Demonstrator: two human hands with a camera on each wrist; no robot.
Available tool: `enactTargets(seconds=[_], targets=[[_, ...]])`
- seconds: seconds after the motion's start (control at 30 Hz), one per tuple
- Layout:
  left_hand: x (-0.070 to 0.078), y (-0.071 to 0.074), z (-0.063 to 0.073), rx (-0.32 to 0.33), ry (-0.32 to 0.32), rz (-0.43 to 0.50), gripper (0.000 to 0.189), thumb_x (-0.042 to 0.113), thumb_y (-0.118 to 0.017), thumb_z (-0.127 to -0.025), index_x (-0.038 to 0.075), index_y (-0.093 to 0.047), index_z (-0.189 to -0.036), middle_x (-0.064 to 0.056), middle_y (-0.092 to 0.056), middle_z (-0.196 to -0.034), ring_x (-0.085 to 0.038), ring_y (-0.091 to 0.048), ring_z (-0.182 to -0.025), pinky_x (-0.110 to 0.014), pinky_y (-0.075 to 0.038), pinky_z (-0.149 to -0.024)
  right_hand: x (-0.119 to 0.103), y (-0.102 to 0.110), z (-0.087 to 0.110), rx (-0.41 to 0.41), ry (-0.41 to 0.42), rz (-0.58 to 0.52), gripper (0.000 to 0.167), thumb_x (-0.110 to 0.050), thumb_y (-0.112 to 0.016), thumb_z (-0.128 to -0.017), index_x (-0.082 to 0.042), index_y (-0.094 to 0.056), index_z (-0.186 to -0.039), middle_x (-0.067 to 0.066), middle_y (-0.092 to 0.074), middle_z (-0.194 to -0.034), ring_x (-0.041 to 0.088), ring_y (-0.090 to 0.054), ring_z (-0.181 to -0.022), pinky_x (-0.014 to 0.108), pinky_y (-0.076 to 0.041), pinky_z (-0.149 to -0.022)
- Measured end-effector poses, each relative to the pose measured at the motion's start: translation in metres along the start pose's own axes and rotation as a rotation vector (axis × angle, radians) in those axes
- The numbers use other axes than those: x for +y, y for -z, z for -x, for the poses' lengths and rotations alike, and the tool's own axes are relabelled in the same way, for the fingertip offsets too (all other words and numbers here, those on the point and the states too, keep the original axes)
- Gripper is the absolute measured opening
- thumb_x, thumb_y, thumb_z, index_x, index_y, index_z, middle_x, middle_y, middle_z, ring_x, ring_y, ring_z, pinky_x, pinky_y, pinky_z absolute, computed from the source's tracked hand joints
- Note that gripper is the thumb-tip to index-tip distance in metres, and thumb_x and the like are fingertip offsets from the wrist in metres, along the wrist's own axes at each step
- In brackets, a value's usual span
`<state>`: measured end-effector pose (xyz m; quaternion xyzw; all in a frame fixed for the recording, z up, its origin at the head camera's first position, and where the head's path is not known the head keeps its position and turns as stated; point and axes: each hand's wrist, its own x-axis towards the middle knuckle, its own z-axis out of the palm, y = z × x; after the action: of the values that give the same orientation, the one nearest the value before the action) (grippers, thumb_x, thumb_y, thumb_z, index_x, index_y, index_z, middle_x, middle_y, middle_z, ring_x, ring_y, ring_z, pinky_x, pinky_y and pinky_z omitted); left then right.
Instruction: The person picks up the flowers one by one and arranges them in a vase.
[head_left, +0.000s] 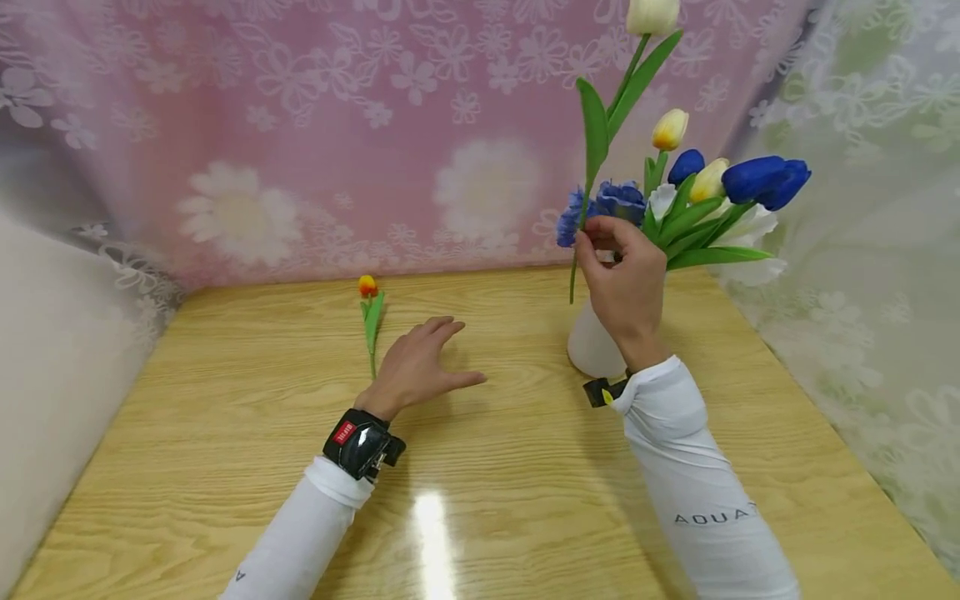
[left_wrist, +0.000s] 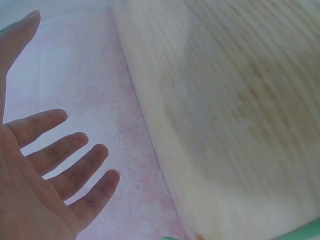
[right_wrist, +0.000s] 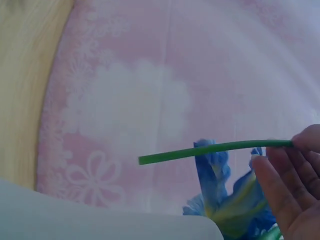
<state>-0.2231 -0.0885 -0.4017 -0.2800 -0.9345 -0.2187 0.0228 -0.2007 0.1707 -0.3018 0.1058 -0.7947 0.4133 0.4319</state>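
My right hand pinches the green stem of a white tulip between thumb and fingers. The tulip stands nearly upright, its bloom at the top edge of the head view; in the right wrist view the bare lower stem juts out past the fingers. Behind that hand is a white vase filled with blue, white and yellow flowers. My left hand is held over the table with fingers spread and nothing in it. An orange-yellow tulip lies on the table just beyond the left hand.
The wooden table ends at a pink floral curtain at the back. Another pale floral curtain hangs along the right side. Blue ruffled flowers lean out of the vase's left side.
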Motion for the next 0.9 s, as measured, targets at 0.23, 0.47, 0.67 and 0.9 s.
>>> enactTargets(seconds=[0.23,0.47,0.67,0.9], targets=[[0.014,0.006,-0.016,-0.003,-0.059,-0.01,0.086,0.069,-0.064,-0.076,0.015,-0.048,-0.142,-0.007,-0.043,-0.144,-0.029,-0.043,-0.128,-0.053,-0.036,-0.1,-0.004,0.015,-0.016,0.111,0.073,0.017,0.021,-0.016,-0.065,-0.092,0.003,-0.07,-0.102,0.01,-0.069,-0.094,0.019,-0.065,-0.078,0.014,-0.044,-0.063],[0.028,0.006,-0.027,-0.019,-0.108,-0.01,0.087,0.067,-0.065,-0.076,0.015,-0.047,-0.142,-0.008,-0.042,-0.145,-0.029,-0.043,-0.128,-0.051,-0.037,-0.1,-0.008,0.029,-0.026,0.147,0.085,0.06,0.025,-0.018,-0.062,-0.094,0.005,-0.068,-0.104,0.011,-0.069,-0.093,0.02,-0.066,-0.08,0.012,-0.045,-0.062],[0.033,0.002,-0.029,-0.022,-0.118,0.005,0.087,0.067,-0.066,-0.075,0.015,-0.047,-0.143,-0.008,-0.042,-0.145,-0.029,-0.043,-0.129,-0.051,-0.037,-0.1,-0.009,0.036,-0.033,0.206,0.014,0.111,0.027,-0.019,-0.064,-0.093,0.004,-0.069,-0.106,0.009,-0.069,-0.097,0.017,-0.066,-0.083,0.015,-0.049,-0.072],[0.031,-0.002,-0.028,-0.013,-0.12,0.002,0.086,0.065,-0.068,-0.075,0.013,-0.049,-0.141,-0.008,-0.044,-0.144,-0.03,-0.043,-0.128,-0.052,-0.038,-0.099,-0.002,0.039,-0.031,0.249,0.017,0.136,0.026,-0.02,-0.064,-0.093,0.003,-0.069,-0.105,0.008,-0.069,-0.097,0.013,-0.063,-0.079,0.012,-0.047,-0.07]])
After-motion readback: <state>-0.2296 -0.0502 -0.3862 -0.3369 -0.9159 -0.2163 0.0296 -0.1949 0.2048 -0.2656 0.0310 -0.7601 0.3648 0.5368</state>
